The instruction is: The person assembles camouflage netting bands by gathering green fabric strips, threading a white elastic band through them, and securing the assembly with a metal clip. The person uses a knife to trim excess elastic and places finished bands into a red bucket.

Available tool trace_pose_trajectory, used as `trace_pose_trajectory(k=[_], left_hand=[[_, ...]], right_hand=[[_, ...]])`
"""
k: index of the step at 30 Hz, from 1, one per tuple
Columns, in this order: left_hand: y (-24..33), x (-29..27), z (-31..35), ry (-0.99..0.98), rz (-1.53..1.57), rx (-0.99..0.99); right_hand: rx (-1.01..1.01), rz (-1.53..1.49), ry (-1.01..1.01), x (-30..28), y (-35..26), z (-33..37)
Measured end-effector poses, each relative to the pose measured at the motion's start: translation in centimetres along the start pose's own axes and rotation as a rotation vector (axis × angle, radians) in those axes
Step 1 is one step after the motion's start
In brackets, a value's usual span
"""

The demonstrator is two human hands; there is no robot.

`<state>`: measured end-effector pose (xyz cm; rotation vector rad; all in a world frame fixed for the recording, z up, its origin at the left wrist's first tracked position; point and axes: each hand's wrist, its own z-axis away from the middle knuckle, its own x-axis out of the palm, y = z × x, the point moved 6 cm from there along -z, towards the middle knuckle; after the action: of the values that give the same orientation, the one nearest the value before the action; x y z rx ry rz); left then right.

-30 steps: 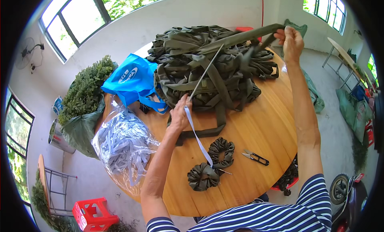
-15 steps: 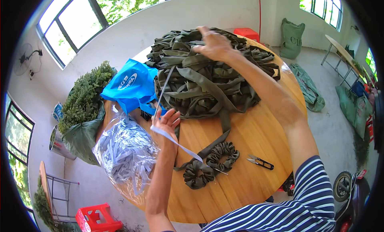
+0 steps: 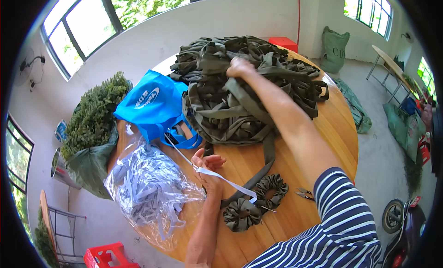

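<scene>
My right hand is closed on a dark olive fabric strip at the top of a large heap of such strips. My left hand, palm up with fingers loosely curled, holds a thin metal rod against the thumb side. From the rod's near end a white elastic band runs across the wrist to two olive scrunchies. One scrunchie lies nearer me, the other scrunchie just beyond it. An olive strip trails from the heap towards them.
A clear plastic bag of white elastic bands sits left on the round wooden table. Behind it is a blue bag. Small thread snips lie right, partly behind my sleeve. A sack of green foliage stands left.
My right hand has gone from open above the heap to gripping a strip, which is bunched up. My left hand has moved slightly nearer; the rod now tilts left.
</scene>
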<state>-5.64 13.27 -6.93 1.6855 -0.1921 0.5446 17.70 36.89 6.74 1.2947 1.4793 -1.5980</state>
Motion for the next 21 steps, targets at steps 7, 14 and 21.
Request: trace_pose_trajectory(k=[7, 14, 21], left_hand=[[0.4, -0.1, 0.1, -0.020, -0.051, 0.047], [0.5, 1.3, 0.4, -0.052, -0.074, 0.015], [0.4, 1.3, 0.3, -0.080, -0.106, 0.051]], right_hand=[[-0.357, -1.045, 0.201, -11.9, 5.9, -4.5], [-0.581, -0.664, -0.189, -9.9, 2.3, 2.7], [-0.290, -0.046, 0.005, -4.8, 3.1, 0.8]])
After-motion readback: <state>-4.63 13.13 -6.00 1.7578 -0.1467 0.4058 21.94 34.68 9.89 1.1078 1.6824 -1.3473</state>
